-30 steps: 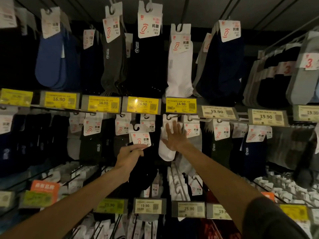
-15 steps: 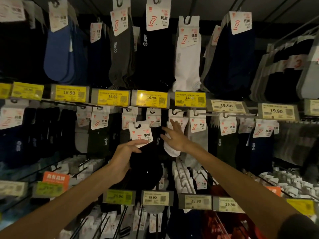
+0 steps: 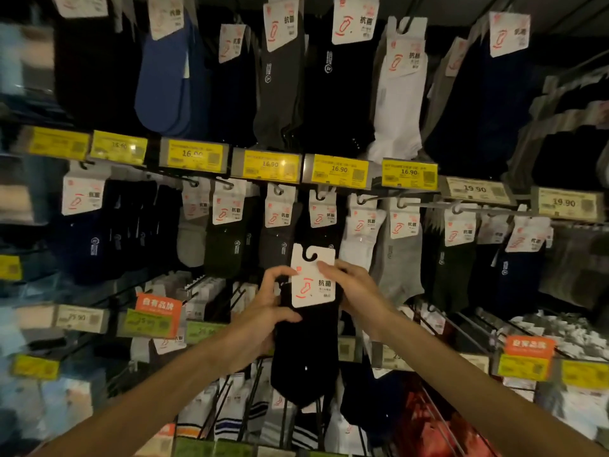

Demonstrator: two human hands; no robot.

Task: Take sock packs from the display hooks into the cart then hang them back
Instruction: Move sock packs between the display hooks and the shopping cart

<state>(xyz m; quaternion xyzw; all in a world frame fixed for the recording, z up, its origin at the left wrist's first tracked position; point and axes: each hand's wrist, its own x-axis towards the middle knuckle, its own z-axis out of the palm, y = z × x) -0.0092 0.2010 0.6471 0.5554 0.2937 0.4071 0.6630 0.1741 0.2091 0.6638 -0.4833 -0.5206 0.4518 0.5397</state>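
Left hand (image 3: 263, 311) and right hand (image 3: 359, 291) together grip the black sock pack (image 3: 306, 351). Hold its card level so the cut-out meets a display hook (image 3: 428, 205) squarely.

Blk sock pack (image 3: 304, 351) w/ white-red card (image 3: 313, 285), yellow price tags (image 3: 339, 171), orange sign (image 3: 158, 305).

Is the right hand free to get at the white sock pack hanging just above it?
Probably not yet: the right hand holds the black sock pack by its card; otherwise nothing blocks the white sock pack.
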